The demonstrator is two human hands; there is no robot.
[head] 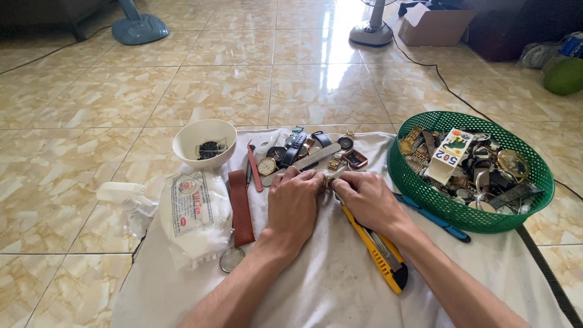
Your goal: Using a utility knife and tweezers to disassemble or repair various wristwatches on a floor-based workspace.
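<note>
Glossy beige floor tiles [255, 91] carry a white cloth [328, 279] where the work goes on. Both hands meet near the cloth's middle: the left hand [296, 203] and the right hand [364, 197] each pinch a small gold-coloured watch part [328, 181] between closed fingers, held just above the cloth. A yellow utility knife [379, 252] lies under the right wrist. Loose watches [303, 152] lie just beyond the hands, a white bowl [204, 143] and a brown strap [240, 206] to the left, a green basket [425, 194] of watch parts to the right.
</note>
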